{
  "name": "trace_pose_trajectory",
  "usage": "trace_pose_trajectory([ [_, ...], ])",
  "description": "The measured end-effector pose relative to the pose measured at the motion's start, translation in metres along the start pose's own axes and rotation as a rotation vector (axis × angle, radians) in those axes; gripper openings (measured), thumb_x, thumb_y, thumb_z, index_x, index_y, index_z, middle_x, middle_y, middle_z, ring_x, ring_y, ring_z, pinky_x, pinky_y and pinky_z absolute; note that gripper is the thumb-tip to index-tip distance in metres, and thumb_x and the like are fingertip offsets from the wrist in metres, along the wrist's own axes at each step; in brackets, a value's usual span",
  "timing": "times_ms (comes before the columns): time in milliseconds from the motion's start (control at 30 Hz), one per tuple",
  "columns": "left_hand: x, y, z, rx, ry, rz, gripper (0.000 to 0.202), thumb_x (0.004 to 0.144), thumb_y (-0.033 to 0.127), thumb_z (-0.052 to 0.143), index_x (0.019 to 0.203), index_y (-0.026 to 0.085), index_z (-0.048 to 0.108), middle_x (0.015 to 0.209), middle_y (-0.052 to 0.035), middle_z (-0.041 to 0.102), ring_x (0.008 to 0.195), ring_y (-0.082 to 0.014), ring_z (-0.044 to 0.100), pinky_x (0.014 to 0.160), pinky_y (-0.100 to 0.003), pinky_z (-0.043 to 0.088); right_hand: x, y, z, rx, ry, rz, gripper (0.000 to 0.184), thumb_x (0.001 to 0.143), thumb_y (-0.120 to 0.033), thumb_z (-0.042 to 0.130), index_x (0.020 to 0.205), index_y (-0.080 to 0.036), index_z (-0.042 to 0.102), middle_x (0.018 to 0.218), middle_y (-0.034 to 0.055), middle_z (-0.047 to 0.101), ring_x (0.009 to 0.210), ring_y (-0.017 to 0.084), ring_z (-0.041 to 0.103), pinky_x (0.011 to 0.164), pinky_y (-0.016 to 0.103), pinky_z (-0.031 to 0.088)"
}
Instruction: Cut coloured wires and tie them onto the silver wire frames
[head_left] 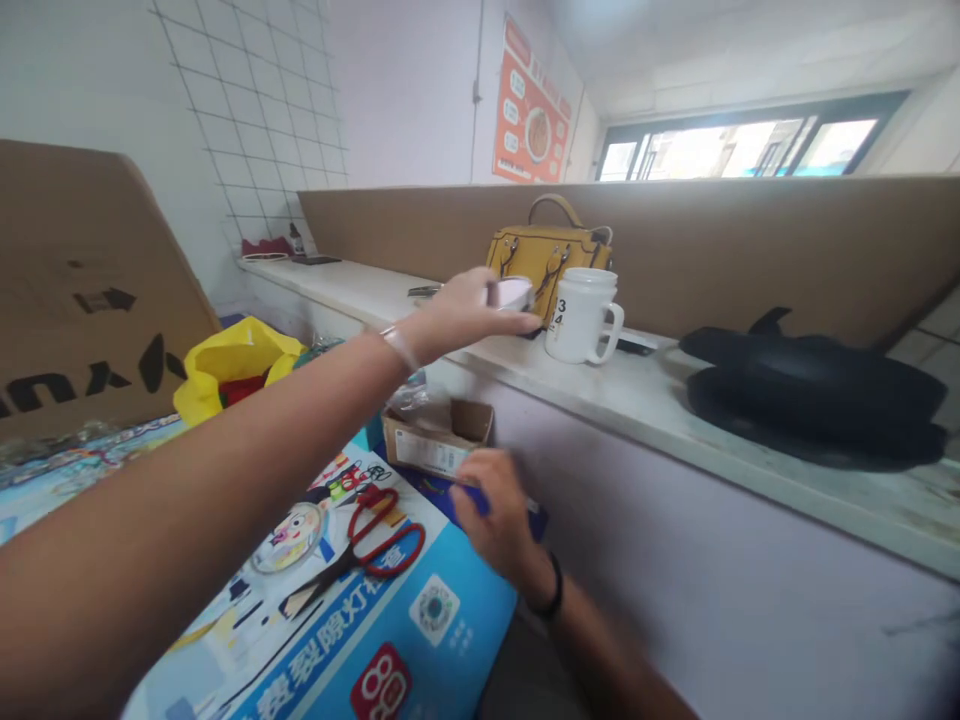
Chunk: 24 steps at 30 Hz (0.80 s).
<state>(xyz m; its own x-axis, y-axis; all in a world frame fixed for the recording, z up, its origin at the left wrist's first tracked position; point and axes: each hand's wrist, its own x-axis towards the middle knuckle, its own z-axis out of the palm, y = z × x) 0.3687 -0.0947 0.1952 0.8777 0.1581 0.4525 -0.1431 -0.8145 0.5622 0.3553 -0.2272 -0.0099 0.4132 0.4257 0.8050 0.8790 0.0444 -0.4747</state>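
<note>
My left hand [480, 310] reaches over the white ledge, its fingers wrapped round a white rounded object [513, 294] that looks like a small lid or case. Just beyond it stand a yellow handbag [540, 255] and a white mug [576, 315] with its handle to the right. Lower down, my right hand [495, 505] hovers near a small cardboard box [431, 450], fingers curled together. Whatever sits between those fingers, if anything, is too blurred to name. Red-handled scissors [375, 545] lie on the printed table cover to the left of this hand.
A dark rounded bag or hat [810, 395] rests on the ledge [757, 490] at the right. At left are a yellow bag [232, 350] and a large cardboard box [90, 290]. A cardboard panel [390, 230] runs along the back of the ledge.
</note>
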Motion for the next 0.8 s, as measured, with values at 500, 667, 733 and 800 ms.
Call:
trace_pose_trajectory([
  [500,0.140,0.050,0.080,0.492,-0.150,0.312,0.080,0.079,0.061,0.021,0.108,-0.002,0.060,0.114,-0.0128,0.060,0.113,-0.0309,0.049,0.094,-0.039,0.034,-0.035,0.016,0.061,0.123,-0.392,0.093,0.012,0.074,-0.010,0.055,0.077,-0.021,0.057,0.084,0.0030,0.060,0.082,0.018,0.052,0.072,0.028,0.044],
  [667,0.129,0.049,0.083,0.453,-0.158,0.276,0.061,0.078,0.053,0.052,0.124,0.013,0.051,0.133,-0.0139,0.045,0.127,-0.0370,0.031,0.101,-0.051,0.024,-0.032,0.016,0.060,0.089,-0.411,0.080,0.011,0.073,-0.009,0.055,0.075,-0.020,0.057,0.081,0.0033,0.060,0.080,0.017,0.052,0.072,0.027,0.043],
  [733,0.126,0.051,0.084,0.424,-0.198,0.241,0.057,0.078,0.048,0.057,0.127,0.020,0.048,0.140,-0.0086,0.037,0.131,-0.0411,0.020,0.103,-0.055,0.019,-0.031,0.018,0.061,0.056,-0.442,0.059,0.011,0.074,-0.009,0.055,0.074,-0.020,0.057,0.078,0.0025,0.060,0.078,0.017,0.052,0.072,0.028,0.043],
  [800,0.125,0.056,0.082,0.427,-0.211,0.233,0.064,0.077,0.048,0.058,0.133,0.022,0.041,0.143,-0.0068,0.030,0.131,-0.0422,0.014,0.103,-0.055,0.016,-0.031,0.020,0.061,0.029,-0.456,0.043,0.011,0.075,-0.010,0.054,0.074,-0.020,0.057,0.078,0.0023,0.060,0.078,0.017,0.052,0.073,0.028,0.043],
])
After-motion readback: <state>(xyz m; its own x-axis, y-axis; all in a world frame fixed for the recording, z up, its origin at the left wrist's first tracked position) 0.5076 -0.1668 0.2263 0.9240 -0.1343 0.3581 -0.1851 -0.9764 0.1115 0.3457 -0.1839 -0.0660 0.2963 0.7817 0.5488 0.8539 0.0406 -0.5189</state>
